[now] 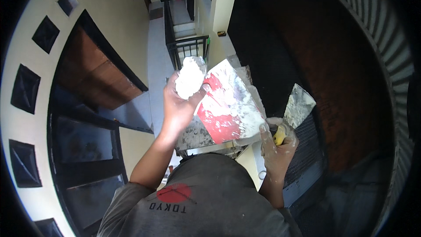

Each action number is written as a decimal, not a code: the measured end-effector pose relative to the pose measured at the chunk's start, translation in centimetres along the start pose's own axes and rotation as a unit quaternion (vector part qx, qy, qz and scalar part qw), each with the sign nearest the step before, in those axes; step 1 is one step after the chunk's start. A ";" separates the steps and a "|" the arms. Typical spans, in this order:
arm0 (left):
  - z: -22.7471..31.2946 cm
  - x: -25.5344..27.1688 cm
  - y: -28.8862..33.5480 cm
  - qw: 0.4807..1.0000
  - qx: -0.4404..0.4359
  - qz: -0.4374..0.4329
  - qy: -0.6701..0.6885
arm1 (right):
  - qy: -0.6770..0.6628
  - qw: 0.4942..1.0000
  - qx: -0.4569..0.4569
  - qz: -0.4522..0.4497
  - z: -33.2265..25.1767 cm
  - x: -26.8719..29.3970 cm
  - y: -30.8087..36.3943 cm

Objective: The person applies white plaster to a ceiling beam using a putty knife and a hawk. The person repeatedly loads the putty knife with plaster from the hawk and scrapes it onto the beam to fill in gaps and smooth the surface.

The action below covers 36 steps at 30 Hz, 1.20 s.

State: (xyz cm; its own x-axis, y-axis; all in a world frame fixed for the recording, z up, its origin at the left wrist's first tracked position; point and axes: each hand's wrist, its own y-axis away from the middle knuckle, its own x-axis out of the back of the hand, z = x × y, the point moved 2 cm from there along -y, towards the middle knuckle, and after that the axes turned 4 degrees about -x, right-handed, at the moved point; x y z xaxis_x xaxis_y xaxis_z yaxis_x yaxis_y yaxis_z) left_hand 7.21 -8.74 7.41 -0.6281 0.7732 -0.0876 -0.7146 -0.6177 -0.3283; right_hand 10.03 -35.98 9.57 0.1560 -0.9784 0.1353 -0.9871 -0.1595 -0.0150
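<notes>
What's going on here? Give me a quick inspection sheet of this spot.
Surface: red board smeared with white paste, held up.
Job's things: lump of white paste; putty knife with yellow handle.
Clutter: nothing seen.
Grippers: left hand grips the paste and the board's edge; right hand is closed on the knife handle.
Cables: nothing seen.
Surroundings: cream wall, black railing, dark brown panel.

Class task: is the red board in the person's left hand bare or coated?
Coated: white paste smears the red board, with a lump under the left hand thumb.
</notes>
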 end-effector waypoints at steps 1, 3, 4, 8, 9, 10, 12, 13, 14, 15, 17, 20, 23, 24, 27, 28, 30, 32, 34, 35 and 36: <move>-0.8 0.7 0.2 0.999 0.016 -0.023 -0.028 | 0.017 1.000 0.011 -0.002 1.3 0.4 0.2; -1.9 2.4 -0.1 0.995 0.032 -0.059 -0.074 | 0.027 0.999 0.042 0.002 2.4 1.0 0.2; -1.9 3.3 -0.5 0.994 0.036 -0.059 -0.081 | 0.017 0.999 0.025 0.024 2.6 1.3 0.4; -2.1 4.9 -1.2 0.945 0.044 -0.108 -0.305 | 0.066 0.995 0.028 0.069 3.9 4.2 0.0; -2.2 4.9 -1.3 0.933 0.052 -0.119 -0.336 | 0.073 0.994 0.027 0.074 4.1 4.6 0.1; -2.4 4.7 -1.3 0.920 0.058 -0.132 -0.364 | 0.079 0.993 0.033 0.075 4.2 5.1 0.2; -3.1 4.9 -1.2 0.922 0.058 -0.139 -0.357 | 0.075 0.994 0.009 0.081 3.7 5.6 0.8; -3.2 4.8 -1.3 0.921 0.067 -0.138 -0.358 | 0.069 0.994 -0.011 0.089 3.6 5.8 1.1; -3.1 4.8 -1.3 0.920 0.077 -0.138 -0.360 | 0.067 0.993 -0.014 0.093 3.8 5.8 1.2; -2.9 4.7 -1.3 0.918 0.076 -0.142 -0.361 | 0.064 0.994 0.004 0.092 4.0 5.8 1.3; -2.0 4.4 -1.5 0.918 0.054 -0.123 -0.373 | 0.062 0.993 0.023 0.097 4.1 5.9 1.6; -2.2 5.2 -1.8 0.922 -0.046 -0.102 -0.372 | 0.087 0.992 0.049 0.080 3.5 5.7 2.3; -1.3 6.7 -2.2 0.954 -0.055 -0.056 -0.289 | -0.151 0.984 -0.020 -0.087 3.2 4.7 2.5; -1.5 6.8 -2.1 0.971 -0.053 -0.032 -0.231 | -0.216 0.966 -0.067 -0.122 3.3 4.7 2.6; 0.5 5.2 -1.1 0.993 0.059 -0.028 -0.094 | -0.328 0.924 -0.083 -0.180 2.5 3.7 2.4; 0.3 5.3 -0.8 0.990 0.040 -0.064 -0.116 | -0.330 0.922 -0.072 -0.188 2.4 3.2 2.4; 0.1 3.6 0.4 0.992 0.032 -0.087 -0.085 | -0.333 0.919 -0.059 -0.204 1.8 2.2 2.1; 0.4 0.9 2.3 0.990 -0.044 -0.130 0.029 | -0.253 0.944 -0.026 -0.211 1.1 1.2 1.6; -0.3 -0.5 4.0 0.962 0.071 -0.159 0.210 | -0.270 0.940 -0.030 -0.207 0.8 -0.7 1.3; -0.5 -0.8 4.4 0.945 0.109 -0.186 0.245 | -0.271 0.942 -0.028 -0.197 0.1 -1.6 1.2; -0.5 -1.3 4.8 0.925 0.146 -0.212 0.279 | -0.272 0.944 -0.025 -0.186 -0.4 -2.4 1.0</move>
State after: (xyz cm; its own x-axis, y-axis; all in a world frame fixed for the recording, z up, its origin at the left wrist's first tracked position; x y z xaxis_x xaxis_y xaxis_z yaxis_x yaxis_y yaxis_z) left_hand 4.74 -12.61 5.45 -0.0745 0.8582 -0.5078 -0.9642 -0.1919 -0.1829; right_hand 8.68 -33.71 9.59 0.4740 -0.7806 -0.4073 -0.8586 -0.5124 -0.0172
